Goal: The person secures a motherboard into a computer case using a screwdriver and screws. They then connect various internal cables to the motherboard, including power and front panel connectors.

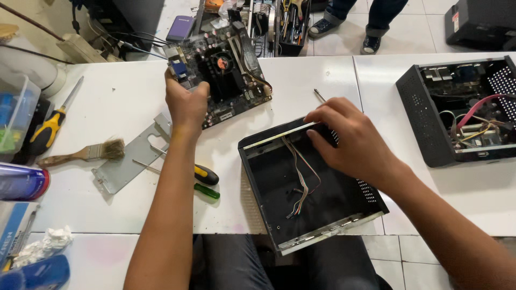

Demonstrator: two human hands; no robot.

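My left hand (186,104) grips a small dark motherboard (226,75) with a fan at its middle, holding it tilted above the white table by its left edge. My right hand (349,137) rests on the far rim of an empty black computer case (269,177) that lies open in front of me. Its fingers curl over the rim beside a bundle of thin coloured wires (302,177) running down into the case.
A metal bracket (129,161), a paintbrush (83,153) and screwdrivers (207,174) (51,126) lie at the left. A second open case (457,107) with cables stands at the right. Another person's feet (346,27) are beyond the table, near a tool holder (290,27).
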